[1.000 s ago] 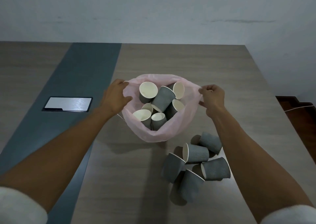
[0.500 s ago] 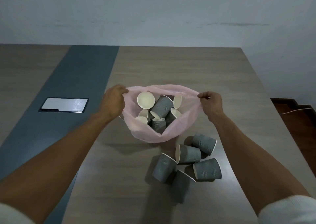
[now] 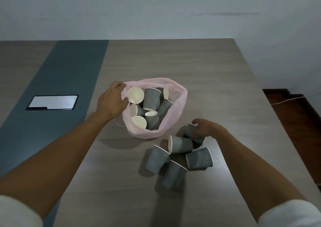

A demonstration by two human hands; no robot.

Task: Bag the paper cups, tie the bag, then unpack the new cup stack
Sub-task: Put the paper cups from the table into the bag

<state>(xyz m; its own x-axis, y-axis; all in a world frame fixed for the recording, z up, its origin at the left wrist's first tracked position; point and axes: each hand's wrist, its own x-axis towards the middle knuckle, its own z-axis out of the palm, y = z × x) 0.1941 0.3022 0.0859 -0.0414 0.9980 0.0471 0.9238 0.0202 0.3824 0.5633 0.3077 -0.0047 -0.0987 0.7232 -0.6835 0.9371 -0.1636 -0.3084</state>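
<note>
Change: a moment ago both hands held the rim of the pink plastic bag [image 3: 175,108] stretched open; now the right hand [image 3: 206,128] has let go of the rim and dropped to the loose cups beside the bag.
Right hand: fingers curled round the nearest loose grey paper cup [image 3: 193,134], which lies on its side on the wooden table [image 3: 191,62]; the cup does not look lifted yet.
Left hand [image 3: 111,101]: keeps its pinch on the bag's left rim, fingers curled over the film, holding the mouth up.
Bag mouth: with only one side held, the right edge sags and the opening is narrower than before, though still wide enough for a cup.
Cups in bag [image 3: 151,105]: several lie jumbled inside, some showing cream interiors.
Cups left outside [image 3: 178,155]: four more lie tipped over in a cluster just beside the bag, near the right forearm.
Meaning for the task: bagging resumes; I judge the stage well under way but not finished, so tying and unpacking wait.
New cup stack: not in view.
Elsewhere: a metal cover plate [image 3: 53,102] sits flush in the table's dark strip, well apart.
</note>
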